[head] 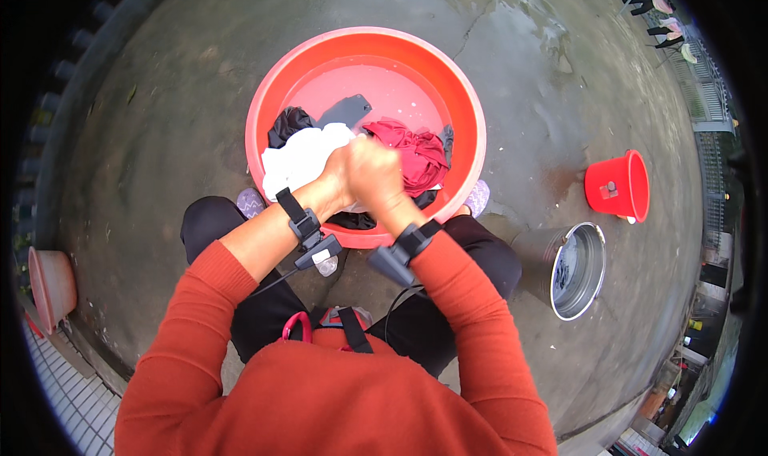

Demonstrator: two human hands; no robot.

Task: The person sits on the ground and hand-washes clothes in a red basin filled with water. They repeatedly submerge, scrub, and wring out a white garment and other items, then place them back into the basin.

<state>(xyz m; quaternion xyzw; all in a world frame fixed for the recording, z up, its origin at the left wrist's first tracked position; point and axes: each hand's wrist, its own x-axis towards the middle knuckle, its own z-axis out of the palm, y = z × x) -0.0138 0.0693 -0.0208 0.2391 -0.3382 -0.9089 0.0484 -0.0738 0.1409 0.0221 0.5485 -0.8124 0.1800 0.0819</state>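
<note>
A large red plastic basin [476, 117] with water stands between my feet. In it lie a white cloth [305, 156] at the left, a dark red garment [414, 156] at the right, black cloth [290, 125] and a dark grey flat board-like piece [348, 111]. My left hand [339, 171] and my right hand [373, 171] are close together over the near part of the basin, between the white and the dark red cloth. The right hand is blurred. White cloth lies right at my left hand; whether the fingers grip it is hidden.
On the wet concrete floor, a metal bucket [600, 288] holding water and dark cloth and a red plastic bucket [618, 186] stand to the right. A faded red tub [54, 288] is at the far left. Clothes hang on a rack [645, 0] at the upper right.
</note>
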